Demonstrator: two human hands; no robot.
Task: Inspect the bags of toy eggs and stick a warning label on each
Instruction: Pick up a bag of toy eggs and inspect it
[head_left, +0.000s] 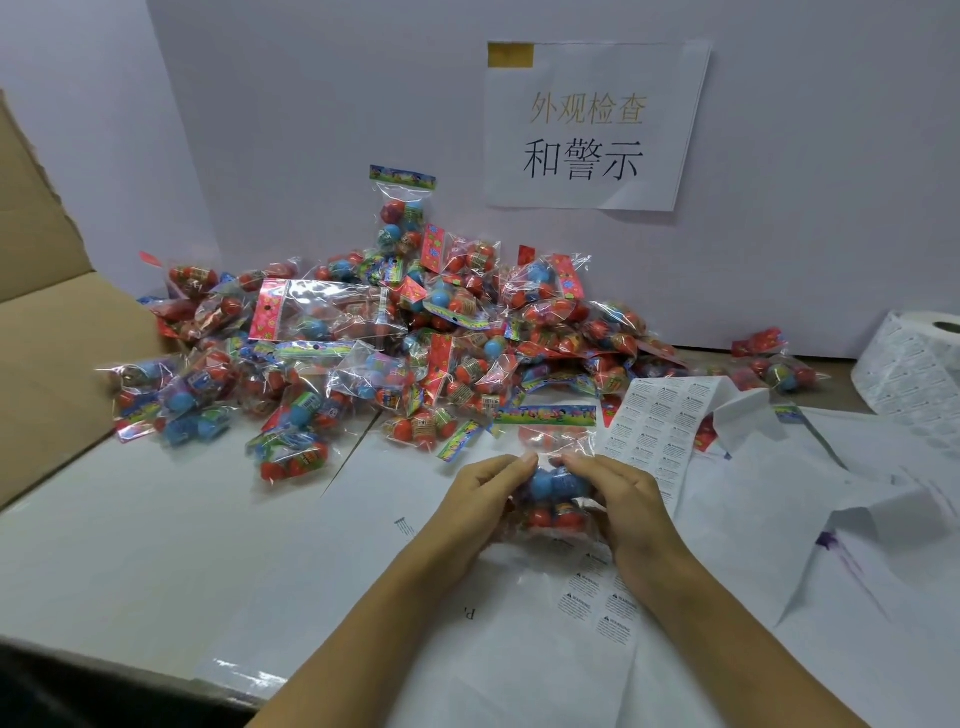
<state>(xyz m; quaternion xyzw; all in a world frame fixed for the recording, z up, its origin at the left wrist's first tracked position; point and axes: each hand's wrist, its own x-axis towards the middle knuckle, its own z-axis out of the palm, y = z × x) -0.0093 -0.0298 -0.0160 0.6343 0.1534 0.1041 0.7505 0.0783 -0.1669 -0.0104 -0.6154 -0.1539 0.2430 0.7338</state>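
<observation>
- Nearest the camera, two bare forearms reach in from 6 o'clock and meet over the white-papered tabletop (156, 545), both hands on one clear bag of toy eggs (558, 491).
- Left hand (480, 501), at 9 o'clock of the bag, has its fingers curled round the bag's left side, fingertips on the plastic just above a blue egg.
- Held bag sits between the two hands just below frame centre; two blue eggs lie side by side across its middle, red ones below them, and its colourful header card (545, 414) points toward 12 o'clock.
- Right hand (615, 496), at 3 o'clock of the bag, grips the right side the same way, fingers bent over the top edge.
- Loose warning labels (597, 603) on clear backing lie on the paper at 6 o'clock of the bag, beside the right wrist.
- Cardboard box flap (47, 291) fills the far left, at 9 o'clock.
- Pile of bagged toy eggs (389, 338) is heaped at 11 to 12 o'clock against the white wall.
- Paper sign (592, 127) with Chinese characters hangs on the wall at 12 o'clock.
- Strip of printed labels (660, 426) trails past the right hand at 1 o'clock.
- Label roll (919, 364) stands at 3 o'clock on the far right edge.
</observation>
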